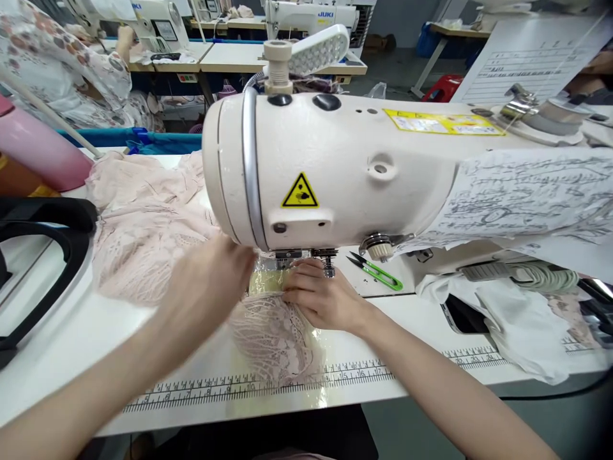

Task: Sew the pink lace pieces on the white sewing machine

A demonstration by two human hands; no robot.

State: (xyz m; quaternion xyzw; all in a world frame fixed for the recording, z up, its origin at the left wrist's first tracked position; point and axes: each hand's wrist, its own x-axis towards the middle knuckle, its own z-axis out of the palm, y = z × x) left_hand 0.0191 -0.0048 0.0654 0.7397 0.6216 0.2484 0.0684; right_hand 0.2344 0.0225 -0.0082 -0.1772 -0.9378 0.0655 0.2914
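A cream sewing machine (335,172) stands over the work, its needle area lit yellowish. Under its head, a pale pink lace piece (272,338) hangs over the table towards me. My right hand (330,297) is at the lace's upper right edge beside the presser foot, fingers bent and closed on it. Just left of the needle area is my left hand (211,275), smeared by motion; its fingertips are partly hidden behind the machine head, so its grip does not show. More pale pink lace fabric (153,223) lies heaped behind and left of it.
Green thread snips (376,271) lie right of the needle. A phone (464,314) is partly under white cloth (522,326). A black handle-like frame (48,268) and a pink bottle (38,147) stand left. A ruler tape (354,370) runs along the front edge. Another person's sleeve (62,70) shows behind.
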